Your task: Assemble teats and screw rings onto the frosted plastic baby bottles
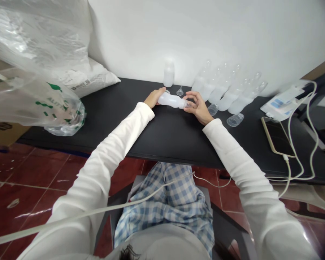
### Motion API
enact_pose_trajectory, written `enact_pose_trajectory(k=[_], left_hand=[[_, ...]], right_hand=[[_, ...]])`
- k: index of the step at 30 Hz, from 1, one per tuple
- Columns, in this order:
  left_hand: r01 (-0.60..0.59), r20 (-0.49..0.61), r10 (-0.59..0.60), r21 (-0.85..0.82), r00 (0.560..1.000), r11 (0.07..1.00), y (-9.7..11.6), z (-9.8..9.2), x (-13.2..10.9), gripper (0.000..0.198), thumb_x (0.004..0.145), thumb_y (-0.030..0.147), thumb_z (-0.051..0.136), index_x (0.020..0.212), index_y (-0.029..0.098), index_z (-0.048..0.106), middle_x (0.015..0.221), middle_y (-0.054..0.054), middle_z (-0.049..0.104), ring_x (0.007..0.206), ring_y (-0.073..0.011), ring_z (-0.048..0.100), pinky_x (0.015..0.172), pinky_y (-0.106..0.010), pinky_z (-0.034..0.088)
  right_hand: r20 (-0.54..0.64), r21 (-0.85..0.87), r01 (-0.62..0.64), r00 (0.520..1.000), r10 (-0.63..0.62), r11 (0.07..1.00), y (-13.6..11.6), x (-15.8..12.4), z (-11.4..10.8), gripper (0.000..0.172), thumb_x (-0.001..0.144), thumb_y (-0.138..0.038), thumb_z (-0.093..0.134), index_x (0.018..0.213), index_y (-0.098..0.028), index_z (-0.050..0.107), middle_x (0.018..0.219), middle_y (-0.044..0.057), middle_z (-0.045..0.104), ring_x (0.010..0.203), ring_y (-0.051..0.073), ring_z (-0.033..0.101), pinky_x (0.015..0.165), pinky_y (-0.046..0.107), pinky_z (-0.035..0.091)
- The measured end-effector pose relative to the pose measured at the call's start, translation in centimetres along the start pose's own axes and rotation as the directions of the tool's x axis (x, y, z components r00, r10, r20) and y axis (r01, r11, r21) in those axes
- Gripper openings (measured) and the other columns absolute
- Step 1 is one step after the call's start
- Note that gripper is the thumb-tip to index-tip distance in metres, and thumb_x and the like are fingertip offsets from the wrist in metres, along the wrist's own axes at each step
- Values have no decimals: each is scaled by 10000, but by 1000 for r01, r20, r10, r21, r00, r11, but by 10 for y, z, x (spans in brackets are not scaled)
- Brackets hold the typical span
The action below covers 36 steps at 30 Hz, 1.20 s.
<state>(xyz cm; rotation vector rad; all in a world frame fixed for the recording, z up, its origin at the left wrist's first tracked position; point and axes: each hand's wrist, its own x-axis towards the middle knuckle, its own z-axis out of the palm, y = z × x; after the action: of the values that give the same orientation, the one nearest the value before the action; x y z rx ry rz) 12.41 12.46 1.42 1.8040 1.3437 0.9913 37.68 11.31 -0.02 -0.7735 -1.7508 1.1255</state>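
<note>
A milky white baby bottle lies sideways in the air between my hands, over the black table. My left hand is closed around its base end. At its other end the fingers of my right hand grip the clear teat, which sits at the bottle's neck. Just behind, a loose clear teat rests on the table. One white bottle without a teat stands upright by the wall. Beside my right hand lies a clear cap, and a second clear cap is farther right.
Several bottles with teats stand grouped at the back right. A phone with a white cable and a white box-shaped device are at the right. Large plastic bags cover the table's left end.
</note>
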Motion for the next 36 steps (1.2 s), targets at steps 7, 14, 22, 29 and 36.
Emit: enact_pose_trajectory(k=[7, 14, 22, 29, 36], left_hand=[[-3, -14, 3, -49, 1000, 999, -2, 1, -2, 741, 973, 789, 282, 782, 189, 674, 404, 7, 425, 448, -155, 498, 590, -302, 427], [38, 49, -36, -35, 998, 999, 8, 4, -4, 664, 1008, 705, 298, 803, 187, 660, 411, -1, 477, 406, -145, 473, 503, -290, 338], [35, 29, -32, -92, 999, 995, -3, 4, 4, 746, 1005, 736, 223, 662, 198, 610, 394, -18, 476, 426, -146, 486, 560, -300, 420], [31, 1, -31, -132, 1000, 991, -7, 4, 7, 748, 1027, 705, 221, 624, 199, 595, 401, -25, 504, 416, -142, 489, 556, -294, 440], [16, 5, -16, -60, 1000, 998, 2, 5, -3, 703, 1011, 721, 284, 718, 194, 646, 426, -10, 509, 478, -158, 556, 616, -292, 450]], right_hand=[[-93, 116, -140, 984, 151, 983, 2, 2, 5, 677, 705, -738, 799, 1129, -284, 531, 989, 15, 705, 878, 183, 734, 752, 351, 652], [-55, 100, -217, 973, 224, 971, -3, 4, 10, 656, 777, -859, 628, 1001, -250, 535, 571, -47, 655, 433, 122, 594, 414, 235, 454], [-52, 69, -148, 987, 152, 987, -18, -3, 19, 710, 761, -896, 597, 1073, -263, 517, 640, -26, 704, 426, 135, 566, 399, 263, 380], [-90, -42, -106, 991, 102, 993, -16, -4, 21, 693, 702, -829, 729, 1073, -278, 532, 725, -31, 691, 525, 112, 535, 476, 259, 397], [-142, -516, -71, 990, -4, 854, -13, -6, 15, 674, 981, -747, 433, 583, -214, 541, 618, 8, 512, 657, 162, 551, 826, 376, 493]])
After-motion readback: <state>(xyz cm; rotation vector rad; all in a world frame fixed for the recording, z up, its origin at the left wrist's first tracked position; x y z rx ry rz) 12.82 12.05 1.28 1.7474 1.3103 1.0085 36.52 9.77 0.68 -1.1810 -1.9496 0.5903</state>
